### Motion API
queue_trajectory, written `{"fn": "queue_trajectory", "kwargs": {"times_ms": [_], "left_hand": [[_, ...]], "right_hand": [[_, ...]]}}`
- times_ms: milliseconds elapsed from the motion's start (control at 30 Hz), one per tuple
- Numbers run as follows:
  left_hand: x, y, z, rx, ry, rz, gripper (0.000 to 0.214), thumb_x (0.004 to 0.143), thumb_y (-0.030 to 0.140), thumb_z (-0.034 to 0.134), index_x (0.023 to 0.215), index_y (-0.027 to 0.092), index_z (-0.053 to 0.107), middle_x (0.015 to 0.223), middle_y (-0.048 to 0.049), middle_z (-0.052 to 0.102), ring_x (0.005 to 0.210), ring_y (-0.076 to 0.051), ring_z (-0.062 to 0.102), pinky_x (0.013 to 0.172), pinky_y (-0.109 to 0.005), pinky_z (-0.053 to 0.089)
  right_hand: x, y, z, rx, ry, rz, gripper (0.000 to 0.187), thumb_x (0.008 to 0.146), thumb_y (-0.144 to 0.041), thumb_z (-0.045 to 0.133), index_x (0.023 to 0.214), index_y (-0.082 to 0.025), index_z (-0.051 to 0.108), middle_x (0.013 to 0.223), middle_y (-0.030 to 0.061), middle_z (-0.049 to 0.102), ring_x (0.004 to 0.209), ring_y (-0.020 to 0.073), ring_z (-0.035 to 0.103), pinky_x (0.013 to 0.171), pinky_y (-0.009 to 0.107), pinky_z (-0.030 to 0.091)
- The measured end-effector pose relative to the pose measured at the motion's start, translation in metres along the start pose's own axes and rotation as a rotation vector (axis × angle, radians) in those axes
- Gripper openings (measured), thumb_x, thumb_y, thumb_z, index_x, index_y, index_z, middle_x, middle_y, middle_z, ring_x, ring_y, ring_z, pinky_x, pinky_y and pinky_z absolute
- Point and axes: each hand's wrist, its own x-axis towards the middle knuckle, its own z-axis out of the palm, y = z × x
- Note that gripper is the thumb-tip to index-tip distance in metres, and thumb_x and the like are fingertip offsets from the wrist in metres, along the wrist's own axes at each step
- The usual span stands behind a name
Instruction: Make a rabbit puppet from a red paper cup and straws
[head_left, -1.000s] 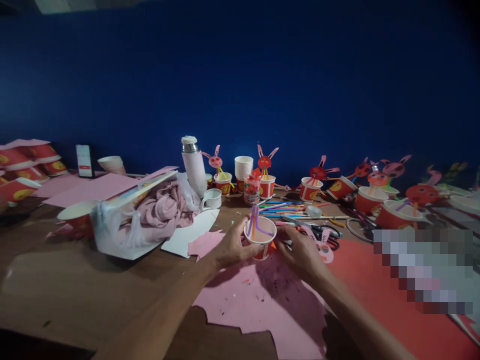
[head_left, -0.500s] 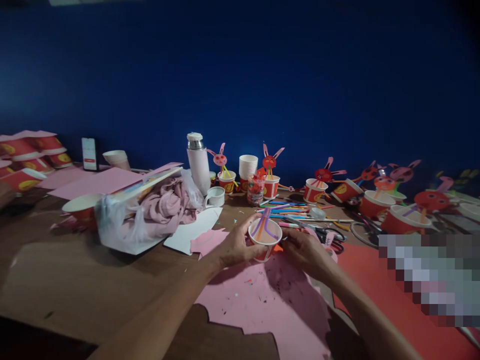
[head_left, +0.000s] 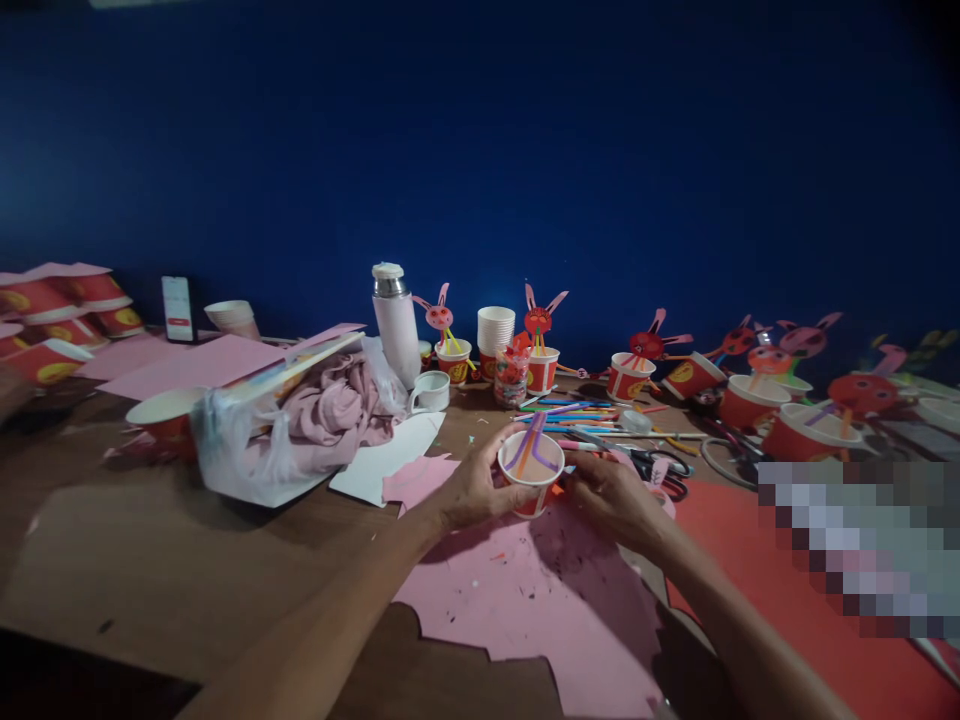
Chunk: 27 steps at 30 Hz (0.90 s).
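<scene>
My left hand point(head_left: 484, 482) is wrapped around a red and white paper cup point(head_left: 531, 503), thumb across its front. The cup is upright with its open top tilted toward me. Purple and orange strips point(head_left: 534, 445) stand inside it and rise past the far rim. At the cup's right side, my right hand point(head_left: 606, 492) has its fingers drawn together by the wall; what they pinch is too small to make out. Beneath both hands lies a cut pink sheet point(head_left: 517, 600) dotted with scraps.
Behind the cup lie colored sticks point(head_left: 570, 418) and scissors point(head_left: 660, 465). Rabbit-faced cups point(head_left: 541, 368) line the back, near a thermos point(head_left: 396, 335) and a mug point(head_left: 430, 392). A plastic bag point(head_left: 247, 455) is at left, a red sheet point(head_left: 780, 590) at right. Another person's hand point(head_left: 15, 388) shows far left.
Both hands stay at nearly the same place. The cup has tipped slightly, showing its strips at a different angle.
</scene>
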Motion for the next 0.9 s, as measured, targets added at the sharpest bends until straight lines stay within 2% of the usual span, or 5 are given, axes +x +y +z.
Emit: {"fn": "queue_trajectory", "kwargs": {"times_ms": [167, 300, 400, 600, 900], "left_hand": [[0.001, -0.007, 0.000, -0.009, -0.019, 0.032, 0.077, 0.062, 0.028, 0.069, 0.129, 0.019, 0.031, 0.119, -0.0143, 0.052, 0.109, -0.026, 0.049, 0.092, -0.039, 0.039], [-0.001, -0.006, 0.003, 0.083, -0.025, 0.122, 0.079, 0.063, 0.028, 0.068, 0.130, 0.020, 0.027, 0.129, -0.0129, 0.043, 0.116, -0.026, 0.043, 0.095, -0.040, 0.037], [-0.005, -0.002, 0.008, 0.248, -0.023, 0.247, 0.078, 0.064, 0.028, 0.067, 0.130, 0.021, 0.027, 0.133, -0.0121, 0.038, 0.120, -0.027, 0.037, 0.099, -0.041, 0.032], [-0.008, -0.002, 0.013, 0.427, -0.109, 0.361, 0.085, 0.064, 0.030, 0.066, 0.134, 0.023, 0.018, 0.134, -0.0127, 0.037, 0.120, -0.028, 0.038, 0.098, -0.046, 0.032], [-0.007, -0.006, 0.014, 0.479, -0.121, 0.382, 0.080, 0.067, 0.030, 0.064, 0.133, 0.021, 0.020, 0.133, -0.0135, 0.038, 0.119, -0.027, 0.039, 0.098, -0.044, 0.034]], "right_hand": [[0.000, 0.001, -0.003, 0.063, -0.003, 0.007, 0.033, 0.077, -0.017, 0.039, 0.100, -0.022, 0.061, 0.090, 0.0037, 0.065, 0.085, 0.0192, 0.058, 0.074, 0.032, 0.045], [0.000, 0.001, -0.006, 0.144, 0.194, -0.008, 0.029, 0.083, -0.024, 0.037, 0.102, -0.021, 0.058, 0.102, 0.0064, 0.061, 0.096, 0.0198, 0.054, 0.084, 0.036, 0.041], [-0.003, -0.002, -0.005, 0.171, 0.326, -0.112, 0.025, 0.083, -0.031, 0.043, 0.102, -0.021, 0.057, 0.108, 0.0074, 0.056, 0.104, 0.0198, 0.050, 0.088, 0.036, 0.039], [-0.006, -0.012, 0.002, 0.075, 0.286, -0.286, 0.031, 0.076, -0.029, 0.057, 0.107, -0.025, 0.055, 0.116, 0.0065, 0.050, 0.111, 0.0205, 0.043, 0.092, 0.039, 0.036], [-0.004, -0.011, 0.004, 0.018, 0.323, -0.336, 0.012, 0.078, -0.022, 0.055, 0.088, -0.023, 0.062, 0.107, 0.0065, 0.056, 0.102, 0.0175, 0.051, 0.084, 0.034, 0.043]]}}
